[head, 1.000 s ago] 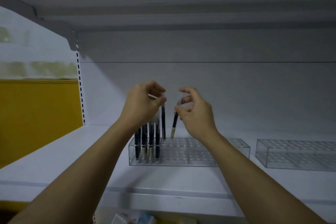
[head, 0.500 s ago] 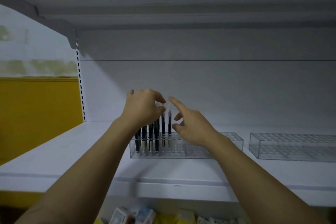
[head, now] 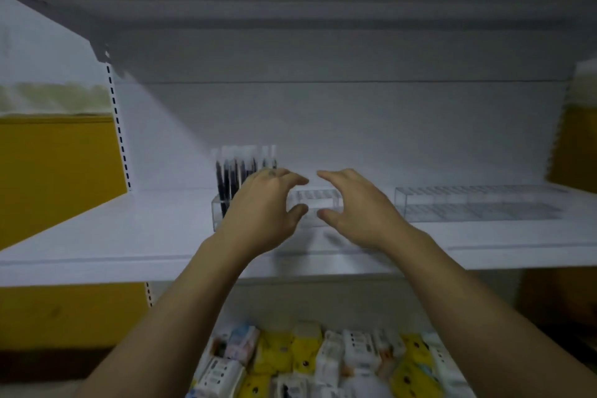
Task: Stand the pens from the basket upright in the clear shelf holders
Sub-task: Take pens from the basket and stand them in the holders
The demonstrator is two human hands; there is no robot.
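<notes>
Head view, blurred by motion: the left hand (head: pixel 261 213) and right hand (head: pixel 358 210) are held side by side, fingers loosely spread, and nothing is gripped. Behind them a clear holder (head: pixel 316 200) is set on the white shelf (head: pixel 129 236). Dark pens (head: pixel 235 178) are stood upright in its left end. A second clear holder (head: pixel 478 203) is placed further right, and white and yellow packets (head: pixel 307 359) are seen below.
</notes>
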